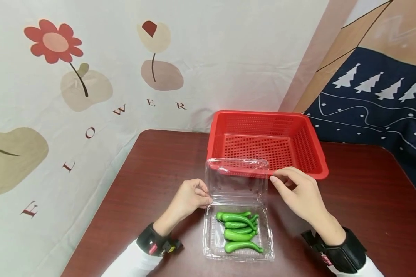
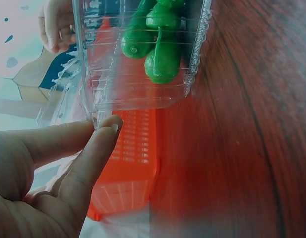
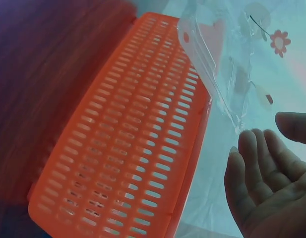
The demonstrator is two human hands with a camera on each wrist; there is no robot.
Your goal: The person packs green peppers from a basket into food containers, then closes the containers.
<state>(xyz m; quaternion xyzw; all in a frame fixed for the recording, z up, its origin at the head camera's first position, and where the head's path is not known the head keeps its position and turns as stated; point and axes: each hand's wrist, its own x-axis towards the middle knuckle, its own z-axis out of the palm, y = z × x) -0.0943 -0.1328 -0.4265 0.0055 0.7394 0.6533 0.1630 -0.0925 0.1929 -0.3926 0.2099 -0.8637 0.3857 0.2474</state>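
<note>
A clear plastic clamshell container (image 1: 213,246) lies on the table with its lid (image 1: 237,188) raised. Several green chili peppers (image 1: 240,246) rest in its base; some also show through the wall in the left wrist view as green peppers (image 2: 162,62). My left hand (image 1: 190,198) pinches the container's left edge near the hinge, between thumb and finger. Beside the lid's right edge hovers my right hand (image 1: 303,196). In the right wrist view the fingers (image 3: 249,163) are bent loosely, apart from the thumb, and a small gap separates them from the lid's corner.
Behind the container stands a red plastic basket (image 1: 263,114) with slotted walls; the raised lid overlaps its front rim in the head view. The dark red wooden table (image 1: 152,161) meets a flower-printed cloth (image 1: 228,50) at the back. A navy cloth with white trees (image 1: 378,100) hangs at the right.
</note>
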